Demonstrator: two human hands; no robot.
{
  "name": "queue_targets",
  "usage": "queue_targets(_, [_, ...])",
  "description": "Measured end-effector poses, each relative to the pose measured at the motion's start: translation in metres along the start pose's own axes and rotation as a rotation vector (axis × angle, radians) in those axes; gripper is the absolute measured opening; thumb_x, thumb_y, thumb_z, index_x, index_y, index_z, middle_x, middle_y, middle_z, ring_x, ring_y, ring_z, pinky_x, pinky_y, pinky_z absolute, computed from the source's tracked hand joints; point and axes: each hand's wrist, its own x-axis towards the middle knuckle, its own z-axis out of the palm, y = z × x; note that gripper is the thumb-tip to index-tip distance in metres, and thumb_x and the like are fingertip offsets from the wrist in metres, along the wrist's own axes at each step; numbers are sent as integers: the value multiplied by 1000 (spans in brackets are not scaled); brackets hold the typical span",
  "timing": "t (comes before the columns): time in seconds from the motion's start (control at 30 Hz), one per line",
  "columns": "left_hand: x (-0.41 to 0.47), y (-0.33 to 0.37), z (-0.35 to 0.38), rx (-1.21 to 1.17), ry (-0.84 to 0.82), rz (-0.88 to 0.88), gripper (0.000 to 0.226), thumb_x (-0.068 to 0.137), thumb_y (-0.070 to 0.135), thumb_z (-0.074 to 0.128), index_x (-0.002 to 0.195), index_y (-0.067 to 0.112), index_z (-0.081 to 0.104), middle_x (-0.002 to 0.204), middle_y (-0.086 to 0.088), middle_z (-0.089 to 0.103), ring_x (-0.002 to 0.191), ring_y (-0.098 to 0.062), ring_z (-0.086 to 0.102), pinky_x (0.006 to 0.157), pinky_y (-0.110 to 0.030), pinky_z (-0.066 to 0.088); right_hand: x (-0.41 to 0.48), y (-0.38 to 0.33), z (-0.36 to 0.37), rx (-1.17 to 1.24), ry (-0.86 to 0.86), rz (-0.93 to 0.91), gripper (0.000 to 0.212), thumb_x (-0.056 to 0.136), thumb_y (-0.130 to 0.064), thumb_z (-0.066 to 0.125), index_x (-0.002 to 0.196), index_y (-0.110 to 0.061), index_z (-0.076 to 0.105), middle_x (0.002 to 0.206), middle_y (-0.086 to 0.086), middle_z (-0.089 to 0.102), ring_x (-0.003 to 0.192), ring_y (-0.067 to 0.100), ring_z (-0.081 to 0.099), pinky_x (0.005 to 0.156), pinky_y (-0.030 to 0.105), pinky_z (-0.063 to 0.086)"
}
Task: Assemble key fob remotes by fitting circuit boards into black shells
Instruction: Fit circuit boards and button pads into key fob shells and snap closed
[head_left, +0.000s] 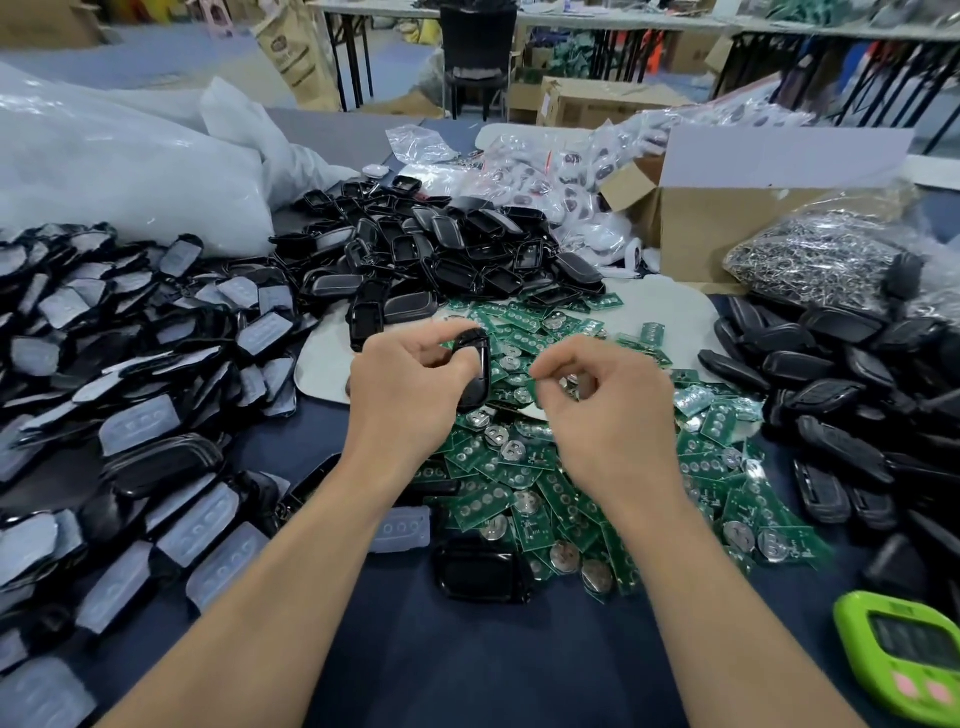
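My left hand (410, 389) grips a black key fob shell (475, 369), held upright over the table's middle. My right hand (602, 400) pinches a green circuit board (535, 387) by its edge, a short way right of the shell. Under both hands spreads a heap of green circuit boards (545, 483) with round silver battery holders. Empty black shells (441, 249) are piled behind them. Another black shell (480, 569) lies flat near my left forearm.
Shells with clear rubber button pads (130, 389) cover the left side. More black shells (841, 395) lie at the right. A bag of metal key rings (826, 260) and a cardboard box (727, 218) stand at the back right. A green timer (904, 649) sits at the bottom right.
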Motion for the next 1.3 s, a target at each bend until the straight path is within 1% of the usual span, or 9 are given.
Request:
queue_targets(0.13, [1,-2,-1,-13,-3,12,30,86,26,77,95,55,77,92,0,81,44,-9,65,48,-15,47,-4,2,12,-210,-187,14,22,86,-16,79,102,-31,81,70,-27,61,62,-13,54,64,4,35])
queue_targets(0.23, [3,-6,-1,-45,-4,-13,28,88,26,78,109,44,77,97,-4,79,40,-14,64,47,-16,47,0,8,7,-180,-278,78,12,91,-19,75,93,-29,82,60,-32,63,52,-7,56,50,7,39])
queue_targets(0.37, [5,-9,1,-98,-11,-48,29,92,27,76,121,29,76,81,-1,79,44,-14,65,46,-17,46,5,10,3,-74,-195,136,22,103,-24,60,91,-23,78,74,-5,73,51,6,52,47,17,40])
queue_targets(0.53, [4,-7,4,-175,-42,-65,19,93,25,74,109,35,73,64,1,75,44,-12,63,45,-15,44,4,0,2,37,-211,198,25,103,-24,51,89,-32,70,75,-10,74,47,2,53,48,19,41])
queue_targets(0.73, [2,-1,4,-233,-41,-73,28,94,20,73,79,43,77,72,-3,77,43,-18,62,44,-19,46,1,-1,0,183,-359,296,46,106,-54,32,89,-34,70,64,-13,55,57,1,49,69,32,43])
queue_targets(0.87, [0,1,4,-271,-48,-100,31,98,20,70,78,42,79,75,8,78,44,-18,62,45,-20,46,1,-5,1,304,-291,363,46,111,-42,37,88,-31,75,73,-11,47,59,-1,44,72,28,39])
queue_targets(1.07, [1,0,7,-261,-49,-113,13,96,12,70,103,21,75,76,19,77,46,-21,67,45,-21,50,9,-3,-3,356,-250,341,17,86,-12,75,77,-27,73,58,-24,57,53,-7,48,60,16,45])
queue_targets(1.2, [0,0,8,-264,-44,-136,13,90,8,71,94,20,74,67,1,77,53,-25,73,52,-26,58,7,2,-4,349,-224,416,24,72,-11,92,80,-31,81,82,-13,74,78,5,66,74,24,52])
queue_targets(1.3, [0,1,8,-291,-38,-159,10,91,7,68,92,15,73,67,-5,77,59,-28,76,55,-30,61,10,0,-5,469,-240,507,21,85,-2,78,86,-22,83,67,-5,71,58,7,60,56,18,50])
